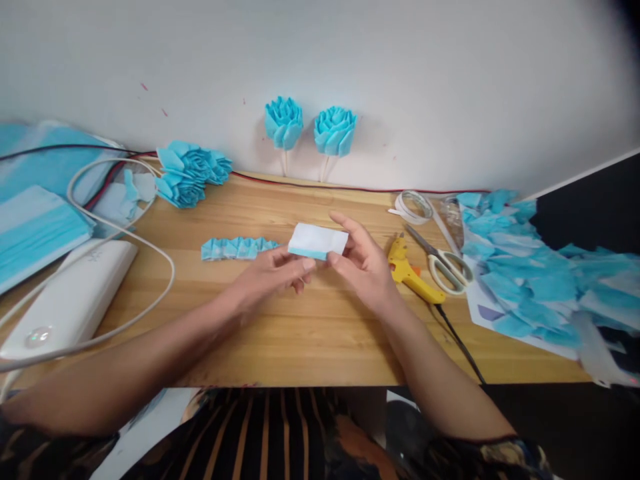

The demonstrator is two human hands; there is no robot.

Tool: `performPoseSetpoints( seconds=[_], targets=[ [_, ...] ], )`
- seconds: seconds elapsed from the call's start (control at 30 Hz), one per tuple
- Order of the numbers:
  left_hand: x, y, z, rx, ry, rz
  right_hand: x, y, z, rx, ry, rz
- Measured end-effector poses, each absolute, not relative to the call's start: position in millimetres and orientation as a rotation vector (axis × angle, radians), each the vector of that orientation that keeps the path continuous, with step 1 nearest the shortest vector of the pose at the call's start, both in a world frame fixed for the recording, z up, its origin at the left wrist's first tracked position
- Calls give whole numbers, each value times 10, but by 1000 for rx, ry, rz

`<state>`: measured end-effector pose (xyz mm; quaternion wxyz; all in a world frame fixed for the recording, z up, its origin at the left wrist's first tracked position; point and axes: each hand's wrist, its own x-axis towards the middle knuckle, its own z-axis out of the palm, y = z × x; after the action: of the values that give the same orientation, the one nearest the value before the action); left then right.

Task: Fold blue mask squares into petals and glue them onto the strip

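Over the middle of the wooden table, a small white-and-blue paper piece (319,241) is held between both hands, its white face up and a blue strip along the near edge. My left hand (280,270) pinches its left end with thumb on top. At the right end, my right hand (361,263) grips the near corner with its thumb, the index finger raised apart behind. Just beyond my left hand lies a row of folded blue petals (237,248), its right end partly hidden by the fingers.
Yellow glue gun (413,273), scissors (443,260) and a tape roll (414,207) lie to the right, beside a heap of blue pieces (525,267). Two blue paper flowers (284,123) on sticks lean against the wall; more flowers (187,170) lie left. A white device (70,293) and looping cable (173,267) occupy the left.
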<state>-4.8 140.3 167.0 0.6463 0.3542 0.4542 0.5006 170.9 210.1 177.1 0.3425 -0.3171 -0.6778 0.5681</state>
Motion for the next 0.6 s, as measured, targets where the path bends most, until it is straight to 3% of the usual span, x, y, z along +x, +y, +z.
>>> performPoseSetpoints(
  seconds=[0.33,0.6],
  targets=[
    [-61,1444,1690,541,998,1229,1788,2143,1730,-745,-1935,1207],
    [-95,1455,1772,528,1036,1176,1893,2292,1865,-457,-2362,387]
  ],
)
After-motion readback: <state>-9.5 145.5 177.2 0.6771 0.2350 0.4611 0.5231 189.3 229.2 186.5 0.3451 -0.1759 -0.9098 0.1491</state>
